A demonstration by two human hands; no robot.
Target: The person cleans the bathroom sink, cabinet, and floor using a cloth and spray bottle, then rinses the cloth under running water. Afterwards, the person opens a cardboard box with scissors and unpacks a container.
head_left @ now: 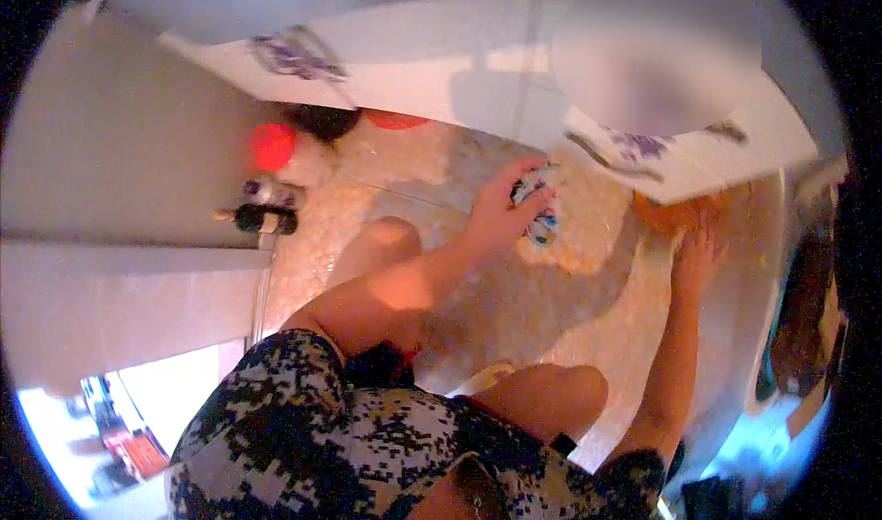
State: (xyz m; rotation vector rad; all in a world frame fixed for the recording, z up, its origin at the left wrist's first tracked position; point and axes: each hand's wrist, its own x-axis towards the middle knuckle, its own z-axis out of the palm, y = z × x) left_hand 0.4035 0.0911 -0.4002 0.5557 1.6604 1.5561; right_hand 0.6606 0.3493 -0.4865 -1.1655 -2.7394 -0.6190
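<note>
My left hand (505, 208) is wrapped round a small patterned object (543, 226) in white, green and blue, just above the tiled floor (441, 290). What this object is cannot be made out. Farther right, my right hand (700, 249) reaches to a blurred orange thing (666, 215) beside the white curtain-like sheet. Its fingers are smeared and blend into the orange, so their grip is unclear. My bent knees and camouflage-patterned clothing (367, 437) fill the bottom of the view.
A white sheet with purple prints (404, 70) hangs across the top. A red round thing (274, 146), a dark thing (326, 120) and a black item (266, 219) lie at the left, by a grey wall (138, 134). A bright opening shows at the lower left.
</note>
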